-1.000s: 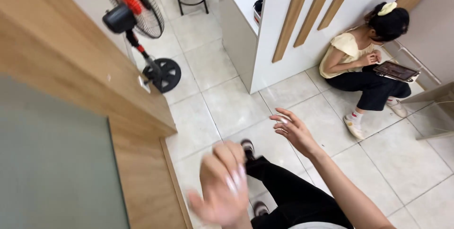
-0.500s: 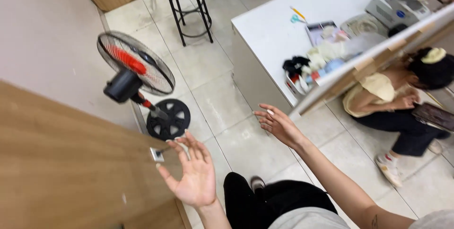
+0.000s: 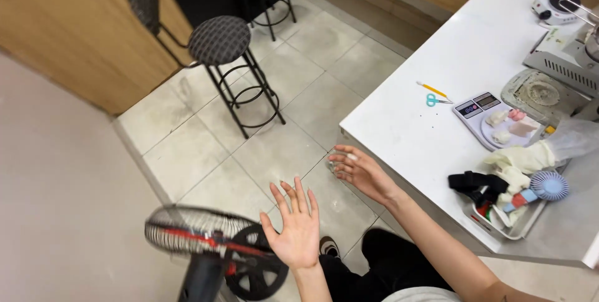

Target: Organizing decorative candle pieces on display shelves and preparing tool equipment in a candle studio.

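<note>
While both hands hang in mid-air above the tiled floor (image 3: 274, 152), neither has hold of anything. On the left hand (image 3: 294, 230) the fingers (image 3: 298, 194) are spread wide, palm up, just beside the blurred cage of a standing fan (image 3: 196, 239) with red blades. The right hand (image 3: 362, 174) is loosely open too, its fingers (image 3: 340, 160) slightly curled, close to the near corner of the white surface (image 3: 437, 108). Farther along that surface lie blue-handled scissors (image 3: 437, 100), a digital kitchen scale (image 3: 493, 118) bearing pale lumps, and a tray (image 3: 508, 205) crammed with gloves, a small blue handheld fan and black straps. A black bar stool (image 3: 224, 46) stands well apart on the floor.
</note>
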